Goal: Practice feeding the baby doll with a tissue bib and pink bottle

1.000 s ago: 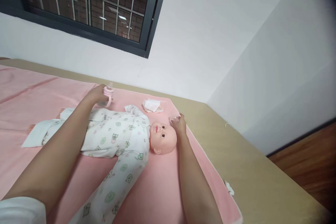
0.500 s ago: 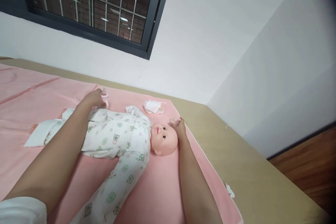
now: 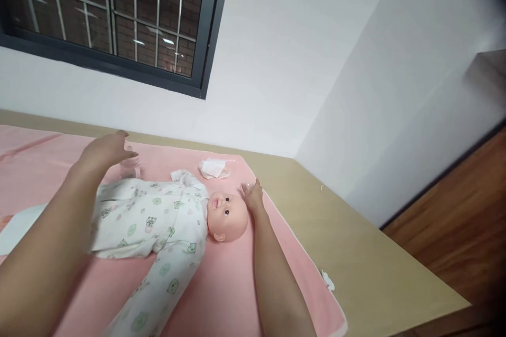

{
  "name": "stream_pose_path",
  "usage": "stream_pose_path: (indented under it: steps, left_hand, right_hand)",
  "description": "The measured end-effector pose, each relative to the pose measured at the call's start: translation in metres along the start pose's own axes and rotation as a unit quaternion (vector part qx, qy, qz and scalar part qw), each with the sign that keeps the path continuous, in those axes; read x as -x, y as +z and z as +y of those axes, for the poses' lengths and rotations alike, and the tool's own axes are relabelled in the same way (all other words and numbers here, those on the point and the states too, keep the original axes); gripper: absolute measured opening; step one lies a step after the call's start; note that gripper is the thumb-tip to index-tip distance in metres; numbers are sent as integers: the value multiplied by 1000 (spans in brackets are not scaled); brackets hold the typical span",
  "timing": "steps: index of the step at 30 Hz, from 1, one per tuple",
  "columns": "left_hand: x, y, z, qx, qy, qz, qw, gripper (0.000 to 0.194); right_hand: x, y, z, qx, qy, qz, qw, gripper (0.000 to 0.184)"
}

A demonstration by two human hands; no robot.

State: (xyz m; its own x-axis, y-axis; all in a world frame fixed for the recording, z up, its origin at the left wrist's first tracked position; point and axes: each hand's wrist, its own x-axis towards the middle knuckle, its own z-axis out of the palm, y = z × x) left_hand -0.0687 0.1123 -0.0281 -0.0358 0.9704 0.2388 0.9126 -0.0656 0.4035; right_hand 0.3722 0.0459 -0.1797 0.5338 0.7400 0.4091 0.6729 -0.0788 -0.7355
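Observation:
On the pink blanket (image 3: pixel 229 274) lies a baby doll (image 3: pixel 227 216) on its back, dressed in a white printed outfit, its head toward the right. A pink and clear baby bottle (image 3: pixel 132 169) is beyond its body, partly hidden and blurred. My left hand (image 3: pixel 108 150) is just above and beside the bottle, fingers and thumb spread apart. My right hand (image 3: pixel 254 199) is beyond the top of the doll's head, low over the blanket. Between its thumb and fingers shows a small clear cap-like piece (image 3: pixel 249 186), mostly hidden.
A white tissue pack (image 3: pixel 213 168) lies on the blanket beyond the doll's head. A small white scrap (image 3: pixel 327 280) sits at the blanket's right edge. The tan surface (image 3: pixel 336 231) meets the white wall (image 3: pixel 269 63) and, higher up, a barred window (image 3: pixel 118 16).
My left hand has opened off the baby bottle and shifted slightly left. My right hand stays by the doll's head. The whole view has turned a little to the right.

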Motion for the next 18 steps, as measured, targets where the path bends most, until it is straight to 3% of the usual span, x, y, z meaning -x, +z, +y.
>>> stream_pose_path:
  steps: [2, 3, 5, 7, 9, 13, 18]
  left_hand:
    - [17, 0, 33, 24, 91, 36, 995, 53]
    - [26, 4, 53, 55, 140, 25, 988, 48]
    - [40, 20, 92, 81, 223, -13, 971, 41]
    - [45, 41, 126, 32, 306, -51, 950, 37]
    - [43, 61, 153, -4, 371, -129, 920, 38]
    - [37, 88, 186, 21, 407, -316, 857, 48]
    - [43, 110, 208, 29, 395, -461, 794, 65]
  right_hand:
    - [2, 1, -5, -26, -18, 28, 999, 77]
    - [3, 1, -8, -28, -30, 42, 998, 76]
    - [4, 1, -15, -6, -53, 62, 997, 72]
    - [6, -1, -24, 25, -86, 76, 993, 66]
    - [10, -3, -32, 36, -132, 81, 987, 57]
    - [17, -1, -41, 33, -200, 62, 977, 46]
    - [15, 16, -34, 68, -259, 14, 963, 35]
